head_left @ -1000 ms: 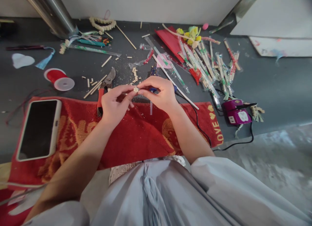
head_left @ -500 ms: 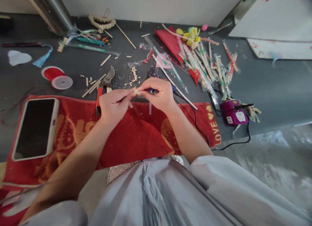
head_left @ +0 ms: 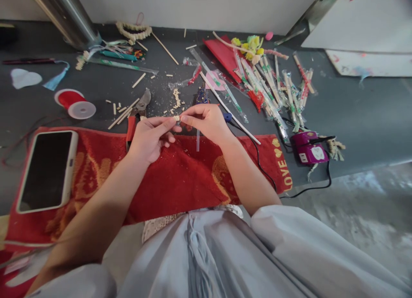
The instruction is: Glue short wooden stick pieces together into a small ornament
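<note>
Item 1: small pale piece [head_left: 177, 118], held between the fingertips of both hands. Left hand [head_left: 148, 139]: thumb and forefinger pinched on the piece, remaining fingers loosely curled beneath. Right hand [head_left: 207, 123]: thumb and forefinger closed on the piece's right edge.

Handling, as judged: tips only, light and even pressure; left to steady, right to adjust by small turns; a hard squeeze could push it out of shape; right knuckles best kept clear of the blue tool [head_left: 201, 96] just beyond them.

Obscured: most of the piece, under the fingertips, its make-up and any join unreadable; blue tool, partly covered by the right hand; cutters [head_left: 143, 101] beyond the left hand, handles partly behind it; red towel [head_left: 180, 178] below both hands, crossed by the forearms; pale bits [head_left: 177, 97] beyond the fingertips, too small to count
</note>
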Motion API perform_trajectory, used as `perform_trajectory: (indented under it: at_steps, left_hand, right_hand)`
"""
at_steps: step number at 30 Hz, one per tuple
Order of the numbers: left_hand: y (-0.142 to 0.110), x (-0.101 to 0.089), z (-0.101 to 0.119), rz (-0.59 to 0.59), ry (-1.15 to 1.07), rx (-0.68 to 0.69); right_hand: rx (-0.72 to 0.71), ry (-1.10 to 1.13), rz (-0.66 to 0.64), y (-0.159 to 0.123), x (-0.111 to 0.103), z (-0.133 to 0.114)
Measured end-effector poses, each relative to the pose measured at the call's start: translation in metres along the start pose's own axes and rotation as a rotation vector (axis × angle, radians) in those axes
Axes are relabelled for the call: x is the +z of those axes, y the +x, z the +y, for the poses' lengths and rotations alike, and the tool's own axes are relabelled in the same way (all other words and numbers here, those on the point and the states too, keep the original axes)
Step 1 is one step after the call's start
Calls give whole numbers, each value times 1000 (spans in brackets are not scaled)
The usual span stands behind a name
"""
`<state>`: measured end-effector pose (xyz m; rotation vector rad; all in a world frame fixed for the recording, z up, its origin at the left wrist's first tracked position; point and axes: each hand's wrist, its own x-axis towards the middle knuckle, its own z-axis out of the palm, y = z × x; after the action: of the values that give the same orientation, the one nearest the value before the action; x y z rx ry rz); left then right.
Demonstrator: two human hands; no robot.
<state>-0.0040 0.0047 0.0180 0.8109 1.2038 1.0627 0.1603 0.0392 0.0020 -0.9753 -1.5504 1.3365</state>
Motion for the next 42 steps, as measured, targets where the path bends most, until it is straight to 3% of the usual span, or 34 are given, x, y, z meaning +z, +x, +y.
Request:
perform_trajectory:
  at_steps: [3, 6, 10, 14, 18, 24, 27, 34, 42]
  left_hand:
    - [1, -2, 0, -2, 6, -45]
    - [2, -2, -2, -7, 30, -2]
    - [1, -3, -7, 0, 133, 244]
    - [-2, -5, -12, 95, 419, 558]
    - [-2, -9, -16, 92, 589, 851]
    - [-1, -11, -18, 81, 680, 1059]
    - [-4, -10, -16, 88, 693, 1081]
    - [-7, -10, -15, 118, 724, 934]
    - [-8, -10, -17, 112, 693, 897]
  right_hand:
    - [31, 17, -21, 0, -1, 0]
    - [15, -9, -31, 0, -2, -1]
    - [-45, -56, -2, -1, -2, -2]
    - [-150, -80, 52, -3, -1, -4]
    - [-252, -125, 78, -6, 0, -4]
    - [-392, -151, 68, -7, -1, -4]
    - [-408, -171, 65, -7, -1, -5]
    - [-366, -236, 72, -8, -2, -7]
    - [-367, -226, 80, -8, 0, -7]
